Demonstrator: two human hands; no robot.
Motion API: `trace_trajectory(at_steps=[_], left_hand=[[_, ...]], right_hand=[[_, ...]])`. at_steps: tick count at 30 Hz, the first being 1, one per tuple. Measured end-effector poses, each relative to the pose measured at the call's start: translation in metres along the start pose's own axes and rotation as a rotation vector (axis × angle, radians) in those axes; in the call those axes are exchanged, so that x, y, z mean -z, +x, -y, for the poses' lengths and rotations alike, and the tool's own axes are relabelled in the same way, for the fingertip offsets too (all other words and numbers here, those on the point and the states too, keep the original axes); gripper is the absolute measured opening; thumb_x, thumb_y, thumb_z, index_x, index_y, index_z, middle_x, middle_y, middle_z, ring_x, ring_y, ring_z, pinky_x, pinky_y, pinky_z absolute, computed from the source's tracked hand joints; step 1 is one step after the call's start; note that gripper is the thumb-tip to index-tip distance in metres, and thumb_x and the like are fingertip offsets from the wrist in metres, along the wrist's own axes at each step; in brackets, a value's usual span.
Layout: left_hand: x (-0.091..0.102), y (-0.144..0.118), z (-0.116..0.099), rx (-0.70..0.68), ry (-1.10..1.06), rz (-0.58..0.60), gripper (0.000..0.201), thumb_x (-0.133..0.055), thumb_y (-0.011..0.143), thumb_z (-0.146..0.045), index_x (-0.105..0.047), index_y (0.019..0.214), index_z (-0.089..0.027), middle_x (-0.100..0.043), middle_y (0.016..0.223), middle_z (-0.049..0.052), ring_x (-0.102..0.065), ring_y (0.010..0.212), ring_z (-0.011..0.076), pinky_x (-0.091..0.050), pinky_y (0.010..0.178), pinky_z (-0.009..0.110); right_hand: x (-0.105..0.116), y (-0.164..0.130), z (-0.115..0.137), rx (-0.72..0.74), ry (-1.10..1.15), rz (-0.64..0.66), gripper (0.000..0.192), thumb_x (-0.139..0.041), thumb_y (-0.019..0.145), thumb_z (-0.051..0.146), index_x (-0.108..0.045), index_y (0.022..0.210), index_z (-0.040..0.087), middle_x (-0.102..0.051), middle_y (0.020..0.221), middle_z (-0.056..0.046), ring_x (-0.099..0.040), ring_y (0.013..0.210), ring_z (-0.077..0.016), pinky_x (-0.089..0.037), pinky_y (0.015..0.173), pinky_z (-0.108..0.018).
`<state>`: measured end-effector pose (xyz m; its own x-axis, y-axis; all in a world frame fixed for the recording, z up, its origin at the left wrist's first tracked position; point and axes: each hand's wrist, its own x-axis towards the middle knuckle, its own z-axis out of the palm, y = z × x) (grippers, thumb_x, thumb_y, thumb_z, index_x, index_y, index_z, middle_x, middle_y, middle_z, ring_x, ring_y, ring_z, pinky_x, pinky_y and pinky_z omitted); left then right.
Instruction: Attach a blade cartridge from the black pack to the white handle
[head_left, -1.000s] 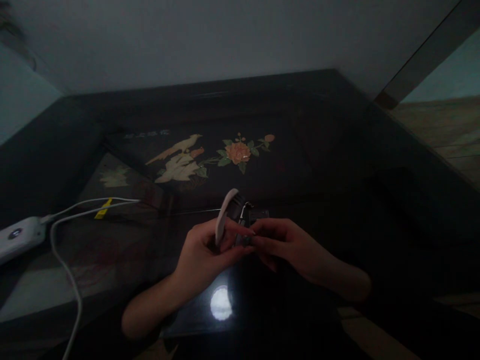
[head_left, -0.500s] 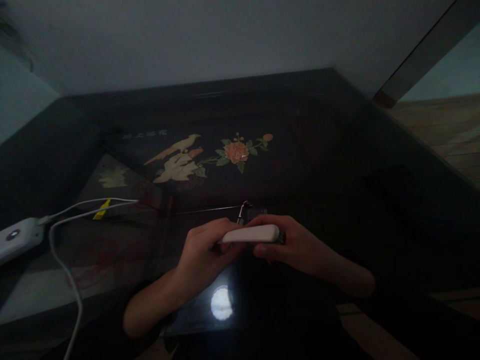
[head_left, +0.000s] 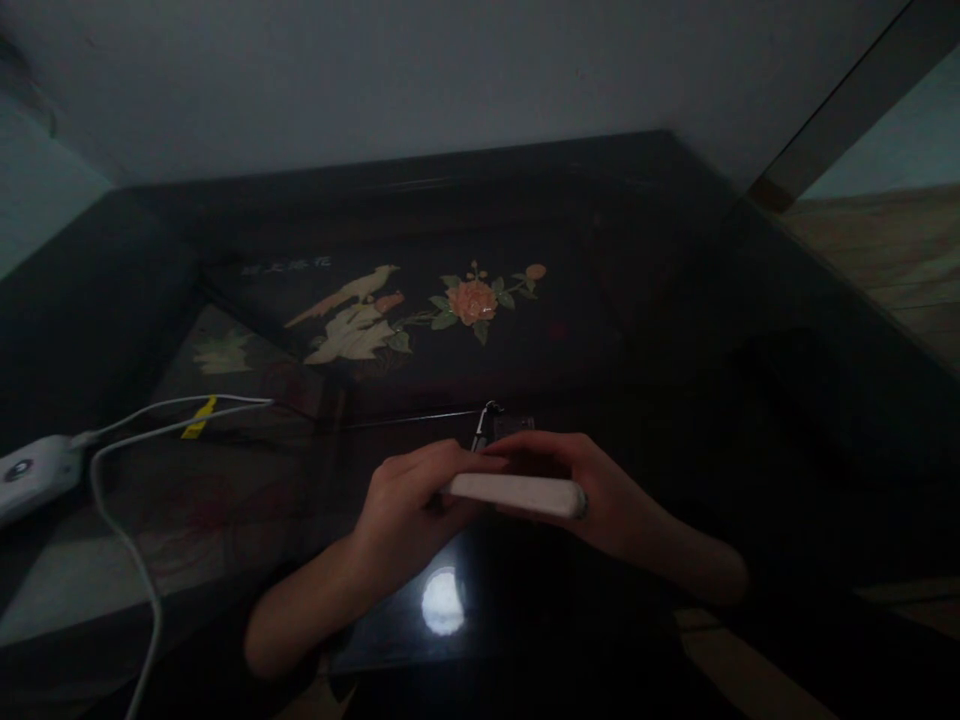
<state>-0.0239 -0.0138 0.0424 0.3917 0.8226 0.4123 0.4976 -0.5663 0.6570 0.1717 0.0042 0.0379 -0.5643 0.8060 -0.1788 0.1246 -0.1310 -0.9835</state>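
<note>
Fingers: both hands pinch a flat, elongated white plastic bar (head_left: pixel 517 494).
Left hand (head_left: pixel 409 505): grips its left end.
Right hand (head_left: pixel 592 490): grips its right end.
Position: above the dark glossy table's (head_left: pixel 675 330) near edge.

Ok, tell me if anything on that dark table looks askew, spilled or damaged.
Nothing stands out. Both hands, left hand and right hand, hold a white flat object level over the table; white cables trail loosely at left.

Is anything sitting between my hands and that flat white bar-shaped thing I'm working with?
Nothing visible does: the left hand and the right hand both grip the flat white bar-shaped object directly, above the dark glossy tabletop.
</note>
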Motion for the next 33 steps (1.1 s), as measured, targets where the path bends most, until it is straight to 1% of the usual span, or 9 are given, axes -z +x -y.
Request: trace_trajectory(at_steps=[4,7,11,14,17,21,23,27,33], left_hand=[[0.000,-0.001,0.001,-0.004,0.003,0.007,0.013,-0.062,0.084,-0.010,-0.073,0.089,-0.014,-0.069,0.066,0.001,-0.063,0.053,0.0102,-0.046,0.051,0.017],[0.000,0.000,0.000,0.002,0.001,0.016,0.015,-0.060,0.083,-0.010,-0.073,0.090,-0.014,-0.070,0.067,0.001,-0.063,0.053,0.0102,-0.047,0.051,0.017],[0.001,0.000,-0.002,0.041,0.010,0.031,0.017,-0.059,0.084,-0.010,-0.072,0.091,-0.016,-0.070,0.068,0.001,-0.062,0.053,0.0102,-0.047,0.052,0.017],[0.001,0.001,-0.005,0.119,0.003,0.023,0.024,-0.059,0.084,-0.015,-0.069,0.105,-0.017,-0.073,0.077,0.002,-0.062,0.056,0.0110,-0.048,0.053,0.018],[0.002,0.002,-0.007,0.237,-0.050,0.008,0.029,-0.055,0.087,-0.020,-0.062,0.116,-0.016,-0.069,0.075,0.000,-0.058,0.054,0.0102,-0.046,0.050,0.018],[0.004,0.002,-0.006,0.332,-0.094,-0.001,0.023,-0.048,0.093,-0.023,-0.063,0.110,-0.017,-0.066,0.072,-0.003,-0.056,0.055,0.0094,-0.043,0.050,0.017],[0.004,0.003,-0.006,0.342,-0.110,0.042,0.022,-0.047,0.093,-0.022,-0.064,0.107,-0.018,-0.066,0.070,-0.003,-0.056,0.054,0.0094,-0.042,0.049,0.017],[0.002,0.002,-0.007,0.338,-0.149,0.129,0.026,-0.046,0.093,-0.021,-0.064,0.111,-0.017,-0.066,0.067,-0.003,-0.053,0.048,0.0090,-0.038,0.044,0.017],[-0.002,0.000,-0.004,0.309,-0.143,0.135,0.028,-0.046,0.093,-0.021,-0.065,0.114,-0.018,-0.070,0.077,-0.001,-0.057,0.054,0.0100,-0.041,0.048,0.017]], right_hand=[[0.000,-0.002,0.001,-0.015,0.056,0.006,0.036,-0.077,0.075,0.031,-0.068,0.106,0.016,-0.071,0.098,-0.006,-0.066,0.088,-0.0193,-0.051,0.077,-0.031],[0.000,-0.002,0.002,-0.015,0.078,0.013,0.038,-0.077,0.075,0.029,-0.067,0.109,0.015,-0.071,0.099,-0.007,-0.065,0.087,-0.0189,-0.051,0.078,-0.032],[0.000,-0.001,0.002,0.010,0.059,-0.002,0.038,-0.077,0.075,0.038,-0.067,0.104,0.015,-0.067,0.087,-0.004,-0.061,0.077,-0.0156,-0.049,0.067,-0.027],[0.001,0.001,0.002,0.033,0.105,-0.021,0.042,-0.075,0.075,0.047,-0.067,0.101,0.015,-0.061,0.074,0.001,-0.054,0.064,-0.0112,-0.044,0.056,-0.022],[0.004,0.001,0.003,0.067,0.196,-0.048,0.044,-0.073,0.076,0.051,-0.066,0.102,0.016,-0.056,0.069,0.003,-0.050,0.057,-0.0084,-0.041,0.052,-0.020],[0.011,0.000,0.004,0.123,0.279,-0.132,0.048,-0.076,0.074,0.053,-0.066,0.104,0.018,-0.059,0.071,0.002,-0.052,0.057,-0.0090,-0.044,0.052,-0.021],[0.016,0.000,0.005,0.180,0.305,-0.164,0.046,-0.077,0.073,0.052,-0.067,0.105,0.019,-0.059,0.069,0.003,-0.052,0.056,-0.0086,-0.044,0.052,-0.020],[0.022,0.001,0.007,0.262,0.317,-0.215,0.045,-0.078,0.071,0.052,-0.069,0.102,0.021,-0.058,0.068,0.003,-0.051,0.053,-0.0081,-0.045,0.050,-0.020],[0.022,-0.002,0.010,0.282,0.281,-0.263,0.050,-0.078,0.068,0.057,-0.069,0.101,0.020,-0.058,0.067,0.003,-0.051,0.052,-0.0085,-0.046,0.049,-0.022]])
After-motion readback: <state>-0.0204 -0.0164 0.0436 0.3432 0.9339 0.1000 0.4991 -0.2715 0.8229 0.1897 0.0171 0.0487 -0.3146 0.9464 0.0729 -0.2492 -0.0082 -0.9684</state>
